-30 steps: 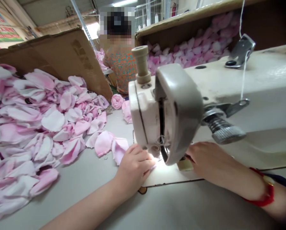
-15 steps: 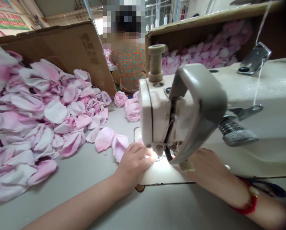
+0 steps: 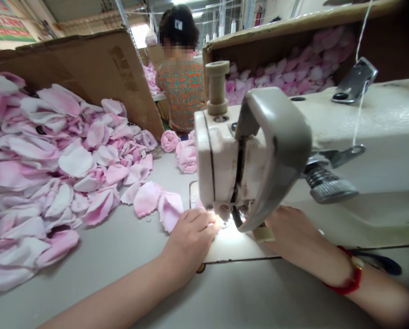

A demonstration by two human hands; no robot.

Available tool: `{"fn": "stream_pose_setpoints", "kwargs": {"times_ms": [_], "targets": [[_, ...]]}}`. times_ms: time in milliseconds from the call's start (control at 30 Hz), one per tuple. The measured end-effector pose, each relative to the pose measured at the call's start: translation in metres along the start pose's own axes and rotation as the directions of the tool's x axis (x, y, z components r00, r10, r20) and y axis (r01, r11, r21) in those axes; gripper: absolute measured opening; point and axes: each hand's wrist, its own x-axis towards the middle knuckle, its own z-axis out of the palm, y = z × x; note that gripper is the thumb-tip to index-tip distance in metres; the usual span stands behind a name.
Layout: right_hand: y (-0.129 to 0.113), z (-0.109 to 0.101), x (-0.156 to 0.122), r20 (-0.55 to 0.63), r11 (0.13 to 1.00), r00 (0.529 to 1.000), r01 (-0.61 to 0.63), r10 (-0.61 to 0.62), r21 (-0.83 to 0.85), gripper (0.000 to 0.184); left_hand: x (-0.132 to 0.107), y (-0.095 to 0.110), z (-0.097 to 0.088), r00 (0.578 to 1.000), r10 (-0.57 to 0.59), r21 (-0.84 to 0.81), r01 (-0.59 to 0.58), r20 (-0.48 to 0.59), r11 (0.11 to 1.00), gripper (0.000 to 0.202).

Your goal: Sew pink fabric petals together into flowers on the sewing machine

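Observation:
My left hand (image 3: 192, 237) rests at the left of the lit needle area of a white sewing machine (image 3: 221, 169), fingers curled and pressed on pink fabric. Just left of it, pink fabric petals (image 3: 158, 203) lie on the table in a joined strip that runs up to the fingers. My right hand (image 3: 289, 230) reaches in from the right beneath the machine's arm. Its fingertips are hidden behind the grey guard (image 3: 286, 141) and the needle parts, so what they touch does not show. A red bracelet (image 3: 350, 278) circles that wrist.
A large heap of pink and white petals (image 3: 46, 155) covers the left side before a cardboard panel (image 3: 87, 73). Rolled pink fabric flowers (image 3: 186, 157) sit behind the machine head. A cardboard box (image 3: 279, 34) holds more petals. Ahead, a person in a patterned top (image 3: 182, 91) sits facing away.
The view has shifted slightly, so the machine appears a little further left. Both hands keep nearly the same places beside the needle, and the petal strip looks unchanged.

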Motion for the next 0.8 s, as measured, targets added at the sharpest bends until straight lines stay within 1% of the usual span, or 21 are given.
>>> {"fn": "stream_pose_setpoints", "kwargs": {"times_ms": [100,167,267,400,567,633,700,733,800], "targets": [[-0.001,0.002,-0.003,-0.01,1.0,1.0,0.017,-0.017,0.025,0.025,0.0,0.002,-0.002,0.999,0.034,-0.026,-0.034,0.0,0.999,0.023],[-0.001,0.003,-0.002,-0.018,0.999,0.999,0.032,-0.032,0.04,0.025,-0.001,0.004,-0.001,1.0,0.025,-0.016,-0.024,0.017,1.0,0.02],[-0.002,0.003,0.0,-0.034,1.0,0.999,0.016,-0.015,0.011,0.025,-0.001,0.005,0.001,0.999,-0.009,0.019,0.008,0.032,1.0,0.019],[-0.002,0.0,0.0,-0.043,0.999,0.999,0.014,-0.016,-0.048,0.028,-0.001,0.003,0.001,0.999,0.023,0.04,-0.024,0.031,0.999,0.019],[-0.001,0.0,-0.007,-0.094,0.998,0.995,0.02,-0.025,-0.055,0.022,0.002,-0.002,-0.006,0.993,0.032,0.042,-0.037,0.111,0.998,0.018],[0.0,0.002,-0.01,-0.112,0.998,0.992,0.06,-0.062,-0.026,0.022,0.002,0.0,-0.007,0.992,0.013,0.062,-0.021,0.129,0.998,0.019],[0.0,0.004,-0.011,-0.104,0.994,0.989,0.104,-0.105,-0.018,0.023,0.001,0.002,-0.006,0.994,-0.018,0.097,0.008,0.105,0.995,0.023],[-0.001,0.005,-0.01,-0.097,0.994,0.989,0.105,-0.107,-0.023,0.024,0.0,0.003,-0.004,0.996,-0.031,0.115,0.022,0.079,0.993,0.023],[-0.002,0.006,-0.009,-0.087,0.997,0.994,0.07,-0.073,-0.038,0.023,-0.002,0.005,-0.002,0.998,-0.05,0.152,0.044,0.037,0.987,0.024]]}}
